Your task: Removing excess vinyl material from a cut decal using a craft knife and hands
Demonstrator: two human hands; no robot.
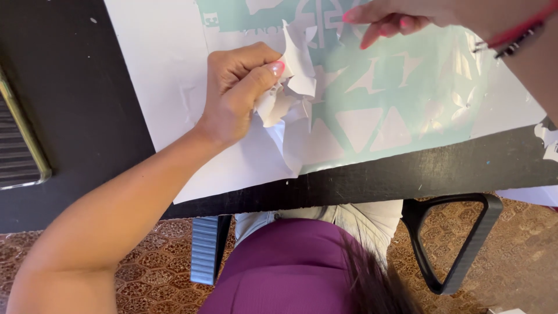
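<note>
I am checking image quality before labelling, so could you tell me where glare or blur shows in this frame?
Head view: glare shines off the mint vinyl sheet near the right hand; the left hand and its crumpled white scraps are sharp; the dark hair at the bottom is blurred.

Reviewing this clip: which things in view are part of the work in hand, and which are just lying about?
In the work:
left hand, pinching the crumpled white film
right hand, fingertips on the mint-green cut sheet
white backing sheet

Lying about:
dark ribbed object at the table's left edge
white scraps at far right
black table
</note>
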